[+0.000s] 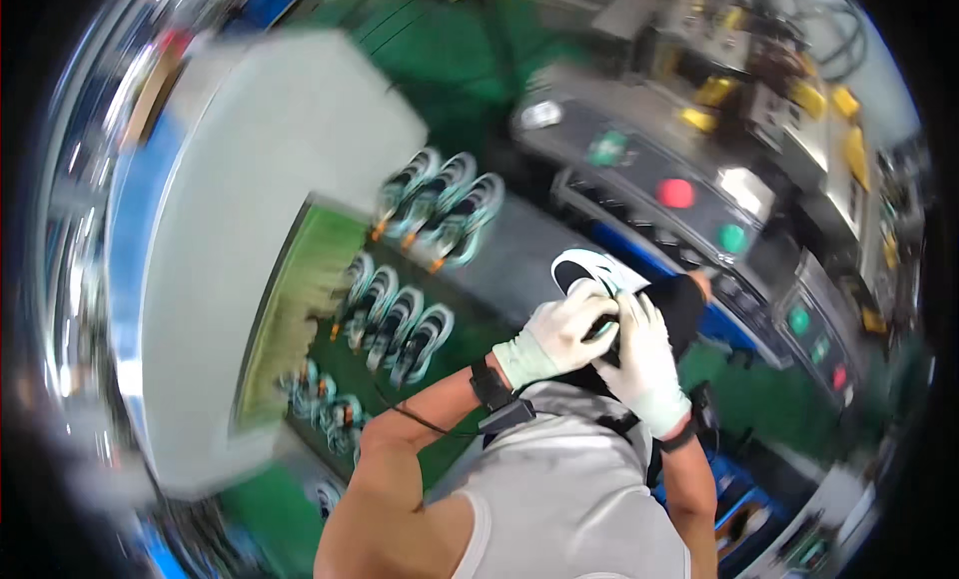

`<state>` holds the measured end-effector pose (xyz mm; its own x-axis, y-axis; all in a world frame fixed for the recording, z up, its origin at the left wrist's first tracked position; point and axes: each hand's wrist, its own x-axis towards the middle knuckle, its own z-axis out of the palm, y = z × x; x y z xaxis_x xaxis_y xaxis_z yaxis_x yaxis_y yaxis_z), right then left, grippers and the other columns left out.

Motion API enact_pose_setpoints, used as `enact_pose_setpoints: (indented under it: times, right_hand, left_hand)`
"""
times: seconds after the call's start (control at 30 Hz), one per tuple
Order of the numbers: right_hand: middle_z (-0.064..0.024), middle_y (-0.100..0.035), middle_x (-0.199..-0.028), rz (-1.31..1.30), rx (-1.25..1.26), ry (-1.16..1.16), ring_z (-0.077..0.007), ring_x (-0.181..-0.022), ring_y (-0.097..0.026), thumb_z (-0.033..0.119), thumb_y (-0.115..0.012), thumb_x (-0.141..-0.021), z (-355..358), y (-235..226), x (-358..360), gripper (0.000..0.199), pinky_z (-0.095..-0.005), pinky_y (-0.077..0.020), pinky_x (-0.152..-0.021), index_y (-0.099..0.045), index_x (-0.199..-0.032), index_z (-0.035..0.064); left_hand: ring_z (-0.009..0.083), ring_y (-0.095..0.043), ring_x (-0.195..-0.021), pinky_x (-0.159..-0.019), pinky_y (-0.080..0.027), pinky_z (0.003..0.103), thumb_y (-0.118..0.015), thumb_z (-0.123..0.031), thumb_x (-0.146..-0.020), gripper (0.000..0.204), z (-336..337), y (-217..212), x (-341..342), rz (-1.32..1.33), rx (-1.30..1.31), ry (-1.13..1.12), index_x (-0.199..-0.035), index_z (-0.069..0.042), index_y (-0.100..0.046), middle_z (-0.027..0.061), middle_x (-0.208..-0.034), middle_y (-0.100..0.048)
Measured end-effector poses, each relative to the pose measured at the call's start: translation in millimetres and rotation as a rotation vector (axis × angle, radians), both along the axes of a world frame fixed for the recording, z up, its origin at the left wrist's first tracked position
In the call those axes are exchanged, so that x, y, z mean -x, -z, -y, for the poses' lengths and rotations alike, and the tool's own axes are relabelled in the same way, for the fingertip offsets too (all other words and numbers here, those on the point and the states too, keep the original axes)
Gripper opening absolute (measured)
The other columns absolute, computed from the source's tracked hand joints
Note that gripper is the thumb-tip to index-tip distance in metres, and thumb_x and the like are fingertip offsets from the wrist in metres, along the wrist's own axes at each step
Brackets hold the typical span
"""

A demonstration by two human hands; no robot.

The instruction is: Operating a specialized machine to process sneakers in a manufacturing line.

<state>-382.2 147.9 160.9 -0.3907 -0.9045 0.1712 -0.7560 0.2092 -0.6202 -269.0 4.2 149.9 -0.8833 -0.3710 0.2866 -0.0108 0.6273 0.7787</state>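
Note:
A white shoe [627,276] with a dark opening and mint trim is held in front of my body, its far end pointing up and left. My left hand [567,335], in a white glove, is closed at the shoe's near part with its fingers curled. From the other side my right hand [641,364], gloved too, grips the same part, its fingertips close to the left ones. The gloves cover much of the shoe, and what the fingertips pinch there is hidden. Black cloth [683,317] over my leg lies just right of the shoe.
Rows of similar shoes [425,339] stand at my left, beside a large pale curved machine cover [300,109]. Machines with a grey panel hold a red button [675,192] and a green button [732,238] at the right. The floor is green. Much of the picture is blurred.

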Motion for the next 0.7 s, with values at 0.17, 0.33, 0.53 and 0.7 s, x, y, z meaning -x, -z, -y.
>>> enact_pose_setpoints:
  times: [0.17, 0.33, 0.53, 0.7]
  right_hand:
    - [-0.0230, -0.060, -0.125, 0.224, 0.238, 0.464, -0.0393, -0.118, -0.059, 0.011, -0.075, -0.075, -67.5, -26.2, 43.7, 0.065, -0.0409, -0.0489, -0.099, -0.050, -0.135, 0.0012]
    - [-0.0089, -0.067, -0.115, 1.000, 0.749, 0.735, -0.0173, -0.099, -0.066, 0.016, -0.069, -0.086, -173.1, -9.3, 26.8, 0.054, -0.0320, -0.0533, -0.087, -0.053, -0.134, -0.0010]
    - [-0.0093, -0.064, -0.124, 1.334, 1.413, 0.946, -0.0201, -0.108, -0.066, 0.034, -0.074, -0.088, -233.4, 63.0, -51.4, 0.067, -0.0342, -0.0540, -0.092, -0.048, -0.138, -0.0012]
    - [-0.0059, -0.066, -0.120, 1.294, 1.552, 1.033, -0.0186, -0.105, -0.067, 0.042, -0.075, -0.087, -254.7, 76.0, -51.6, 0.066, -0.0340, -0.0550, -0.091, -0.053, -0.135, 0.0021]
  left_hand:
    - [0.0343, -0.067, -0.091, -0.076, -0.058, 0.040, -0.075, -0.018, -0.083, 0.044, -35.1, -77.3, 120.6, -0.019, 0.225, 0.577, -0.123, -0.006, -0.060, 0.0160, -0.116, -0.062]
    - [0.0404, -0.056, -0.120, -0.100, -0.048, 0.044, -0.077, -0.014, -0.082, 0.056, -95.4, -127.8, 206.2, -0.238, 0.270, 0.916, -0.132, -0.002, -0.054, 0.0219, -0.130, -0.056]
    - [0.0364, -0.054, -0.127, -0.108, -0.042, 0.041, -0.072, -0.014, -0.087, 0.053, -137.3, -126.1, 308.7, -0.325, 0.493, 0.842, -0.134, 0.001, -0.053, 0.0236, -0.133, -0.056]
    - [0.0339, -0.062, -0.112, -0.097, -0.050, 0.039, -0.067, -0.018, -0.090, 0.046, -157.6, -99.3, 435.7, -0.149, 0.509, 0.782, -0.131, 0.001, -0.055, 0.0215, -0.125, -0.061]
